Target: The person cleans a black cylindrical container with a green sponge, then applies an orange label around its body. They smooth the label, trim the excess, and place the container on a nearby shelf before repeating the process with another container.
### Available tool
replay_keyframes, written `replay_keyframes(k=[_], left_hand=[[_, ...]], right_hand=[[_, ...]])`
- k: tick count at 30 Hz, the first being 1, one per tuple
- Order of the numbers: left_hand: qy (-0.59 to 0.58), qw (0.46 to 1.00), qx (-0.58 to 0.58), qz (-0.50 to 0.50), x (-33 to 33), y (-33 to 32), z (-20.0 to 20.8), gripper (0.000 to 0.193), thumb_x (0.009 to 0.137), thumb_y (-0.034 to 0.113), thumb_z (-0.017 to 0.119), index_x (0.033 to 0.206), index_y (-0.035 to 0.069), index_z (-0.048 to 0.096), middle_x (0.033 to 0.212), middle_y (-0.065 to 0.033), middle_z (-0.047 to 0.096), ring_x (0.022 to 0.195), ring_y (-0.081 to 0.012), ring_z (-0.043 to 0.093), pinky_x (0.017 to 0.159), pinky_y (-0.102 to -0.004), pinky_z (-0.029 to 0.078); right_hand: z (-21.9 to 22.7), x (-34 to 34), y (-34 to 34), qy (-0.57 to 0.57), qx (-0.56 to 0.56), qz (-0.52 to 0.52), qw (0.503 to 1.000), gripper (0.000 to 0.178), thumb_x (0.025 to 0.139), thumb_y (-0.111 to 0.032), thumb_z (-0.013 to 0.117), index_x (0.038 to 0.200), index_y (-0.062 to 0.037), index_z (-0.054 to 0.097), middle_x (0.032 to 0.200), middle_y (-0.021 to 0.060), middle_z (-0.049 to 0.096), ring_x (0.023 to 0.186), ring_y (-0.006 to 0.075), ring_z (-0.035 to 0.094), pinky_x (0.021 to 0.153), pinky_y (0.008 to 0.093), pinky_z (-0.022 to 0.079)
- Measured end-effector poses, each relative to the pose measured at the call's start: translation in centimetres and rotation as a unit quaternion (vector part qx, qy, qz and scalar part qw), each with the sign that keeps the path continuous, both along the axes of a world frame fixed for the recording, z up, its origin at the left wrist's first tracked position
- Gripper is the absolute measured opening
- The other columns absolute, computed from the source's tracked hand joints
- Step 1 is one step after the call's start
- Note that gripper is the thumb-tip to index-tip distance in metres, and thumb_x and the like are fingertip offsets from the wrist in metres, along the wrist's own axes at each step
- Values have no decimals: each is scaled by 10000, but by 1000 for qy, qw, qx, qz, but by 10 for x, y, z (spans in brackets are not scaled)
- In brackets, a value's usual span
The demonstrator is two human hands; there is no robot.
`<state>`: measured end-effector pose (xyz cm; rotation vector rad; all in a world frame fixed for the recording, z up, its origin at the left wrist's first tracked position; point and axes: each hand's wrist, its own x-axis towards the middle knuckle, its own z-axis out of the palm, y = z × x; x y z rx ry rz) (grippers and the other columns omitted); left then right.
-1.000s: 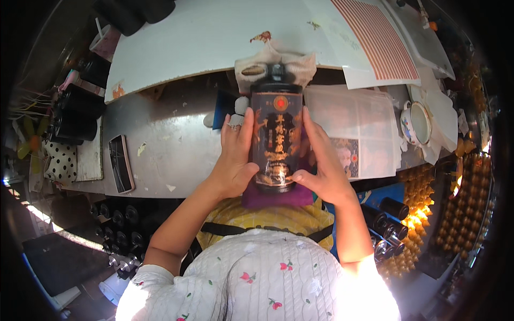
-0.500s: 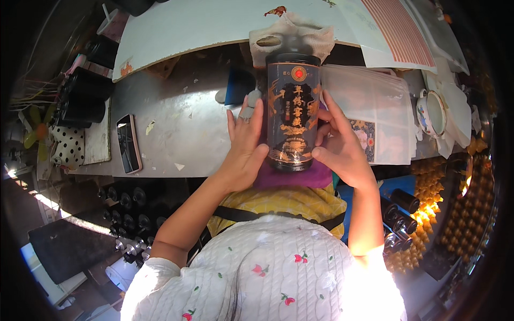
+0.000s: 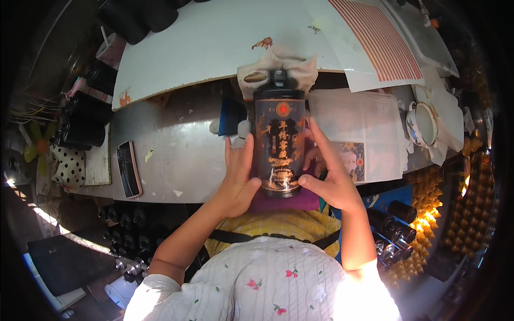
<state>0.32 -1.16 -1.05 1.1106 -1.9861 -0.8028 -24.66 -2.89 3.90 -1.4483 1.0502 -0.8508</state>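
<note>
A black bottle [image 3: 280,147] with copper-gold ornaments and a red round emblem lies in front of me, its neck pointing away. My left hand [image 3: 239,174] presses along its left side, thumb near the base and fingers stretched upward. Along the opposite side, my right hand [image 3: 332,179] holds it with the thumb at the lower edge and the fingers partly bent. Finger covers, pale in colour, sit on some left fingertips. Under the bottle's base is a purple cloth [image 3: 289,201]. Beyond the neck lies a whitish cloth [image 3: 305,72].
A phone [image 3: 128,168] lies on the metal table at left, near several black bottles [image 3: 83,120]. Printed sheets [image 3: 375,128] under film and an enamel mug [image 3: 423,124] are at right. A raised white board [image 3: 214,48] spans the back. More black bottles [image 3: 393,227] lie low right.
The bottle has tilted slightly, so its neck and shoulder show more. Both hands keep their places on its sides. The whole view has shifted, with the table lower in the picture.
</note>
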Motion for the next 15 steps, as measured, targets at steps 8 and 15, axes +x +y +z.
replay_keyframes(k=[8, 15], left_hand=[[44, 997, 65, -7, -12, -33, 19, 835, 1004, 511, 422, 1600, 17, 109, 1484, -232, 384, 1398, -413, 315, 1195, -602, -50], [58, 997, 51, -23, -9, -31, 13, 829, 1014, 504, 433, 1602, 16, 113, 1530, -252, 327, 1423, -427, 283, 1203, -572, -8]], right_hand=[[12, 10, -25, 24, -76, 16, 997, 1039, 711, -90, 822, 1601, -148, 290, 1538, 129, 369, 1193, 221, 489, 835, 319, 478], [12, 7, -20, 38, -60, 21, 997, 1073, 673, -98, 835, 1599, -134, 292, 1536, 129, 384, 1053, 204, 545, 785, 293, 476]])
